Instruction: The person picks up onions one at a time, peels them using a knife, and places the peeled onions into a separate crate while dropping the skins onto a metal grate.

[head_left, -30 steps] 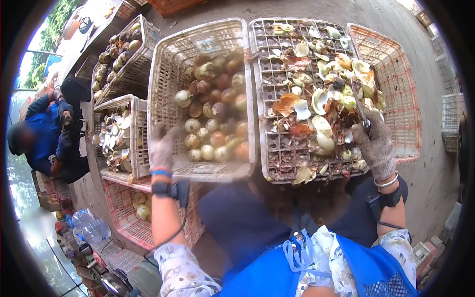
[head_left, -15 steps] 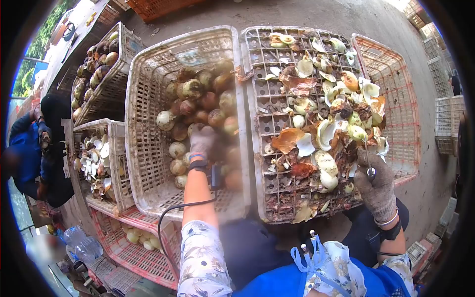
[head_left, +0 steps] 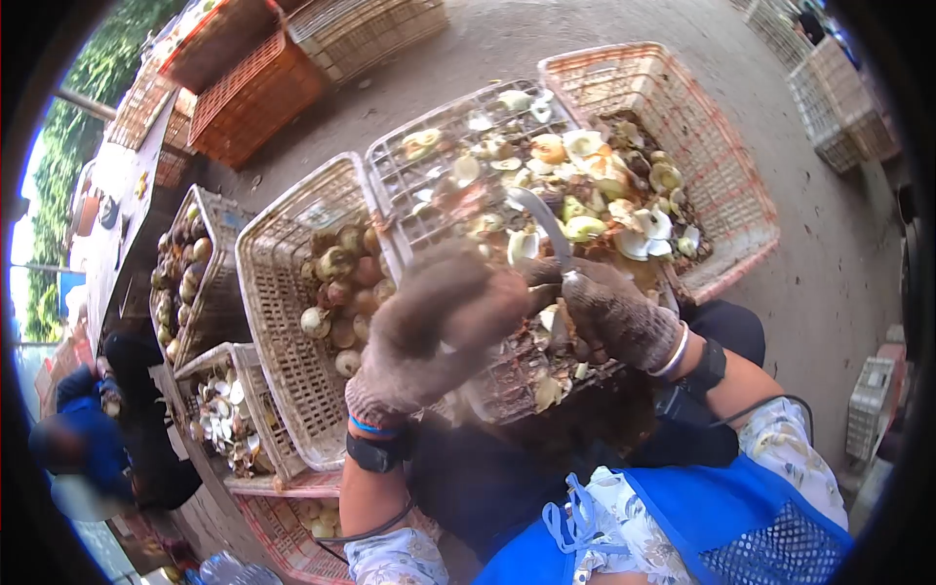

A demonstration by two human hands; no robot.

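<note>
My left hand point(head_left: 439, 327), in a knitted glove, is raised over the near edge of the slatted crate top; it is smeared by motion and what it grips, if anything, is hard to tell. Close beside it, my right hand point(head_left: 619, 317), also gloved, is closed round a knife point(head_left: 544, 222) whose curved blade points up and away. Cut onion pieces and peels point(head_left: 585, 185) are strewn on the crate top point(head_left: 390, 161). To the left, whole onions point(head_left: 341, 268) lie in a pale crate point(head_left: 283, 370).
A red-and-white crate point(head_left: 726, 185) stands at the right with peels inside. More onions fill a crate point(head_left: 224, 219) on the left, above a crate of white pieces point(head_left: 229, 405). A co-worker in blue point(head_left: 88, 448) sits at far left. Orange crates point(head_left: 253, 107) stand behind.
My left hand has left the onion crate and come right, next to my right hand. My right hand has moved left with the knife. The view has turned, and more peels show in the right crate.
</note>
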